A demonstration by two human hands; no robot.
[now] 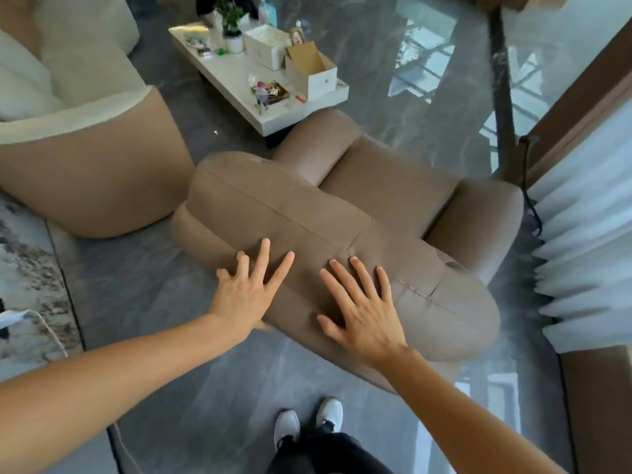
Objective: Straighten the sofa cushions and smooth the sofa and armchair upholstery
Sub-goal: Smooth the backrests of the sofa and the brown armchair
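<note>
On armchair (307, 206) back, both splayed hands (244, 295) flat.

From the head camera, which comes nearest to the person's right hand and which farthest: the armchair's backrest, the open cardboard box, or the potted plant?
From the right hand:
1. Armchair backrest: directly under the palm, touching.
2. Open cardboard box: on the near end of the white coffee table, beyond the armchair.
3. Potted plant: farther back on that table, toward its far end.

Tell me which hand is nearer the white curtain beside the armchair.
Right. The right hand lies flat on the armchair's back, on the side toward the curtain; the left hand lies farther from it.
</note>
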